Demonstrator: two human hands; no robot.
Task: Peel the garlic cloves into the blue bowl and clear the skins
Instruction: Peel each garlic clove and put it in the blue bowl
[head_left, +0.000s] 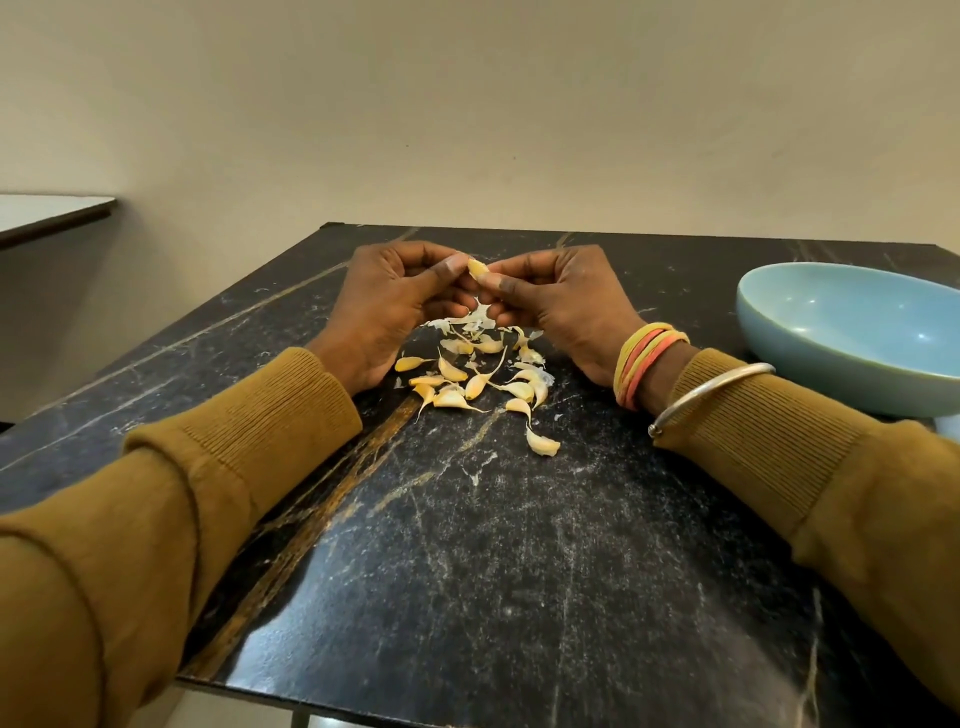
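Left hand (384, 299) and right hand (563, 301) pinch one clove (478, 268) in curled fingers (448, 267) over the pile (457, 397) on the surface (519, 571); I reckon its slick flesh could squirt it clear of the blue bowl (810, 369), well apart.

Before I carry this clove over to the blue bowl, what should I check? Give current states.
1. Both left hand and right hand pinch the clove: ok.
2. Held clove fully bare: not ok, a skin strip hangs beneath it.
3. The blue bowl stands upright on the right: ok.
4. Bowl contents: cannot tell, its right part is out of frame.
5. The table between hands and bowl is unobstructed: ok.
6. The pile of cloves all peeled: not ok, skins show.
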